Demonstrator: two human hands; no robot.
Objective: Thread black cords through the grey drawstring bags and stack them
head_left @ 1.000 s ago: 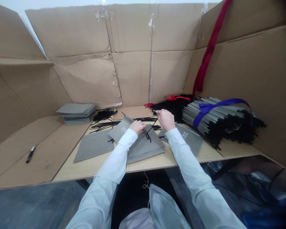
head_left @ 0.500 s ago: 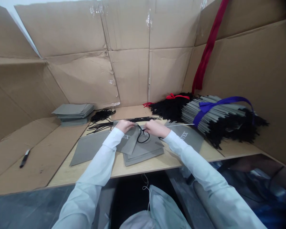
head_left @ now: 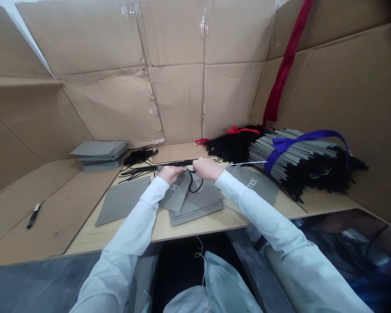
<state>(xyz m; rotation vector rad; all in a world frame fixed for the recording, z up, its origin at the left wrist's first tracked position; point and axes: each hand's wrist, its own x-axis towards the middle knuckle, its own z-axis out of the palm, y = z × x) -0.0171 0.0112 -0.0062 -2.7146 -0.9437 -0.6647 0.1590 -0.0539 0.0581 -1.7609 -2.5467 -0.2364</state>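
My left hand (head_left: 171, 174) is closed on the top corner of a grey fabric pouch (head_left: 174, 201) with white lettering, partly hidden by the hand. At that corner hangs a loop of black cord (head_left: 200, 188). My right hand (head_left: 208, 168) is closed just beside it, around a thin pale rod (head_left: 247, 163) that sticks out to the right. What the right fingertips pinch at the cord is hidden. Beneath the held pouch lies a small pile of grey pouches (head_left: 202, 208). To the right rests a printed pouch (head_left: 262, 184), and on the left a plain one (head_left: 120, 202).
Black cords (head_left: 135, 173) lie behind my hands. A grey stack (head_left: 99, 152) stands back left. At right are a pouch bundle (head_left: 260, 150) tied with purple ribbon and a black bundle (head_left: 221, 147) with red ribbon. A marker (head_left: 34, 216) lies far left. Cardboard walls (head_left: 176, 104) surround the table.
My right hand has shifted slightly up and to the left, closer to my left hand, and the rod moved with it. The cord loop has narrowed a little. My left hand stays nearly still.
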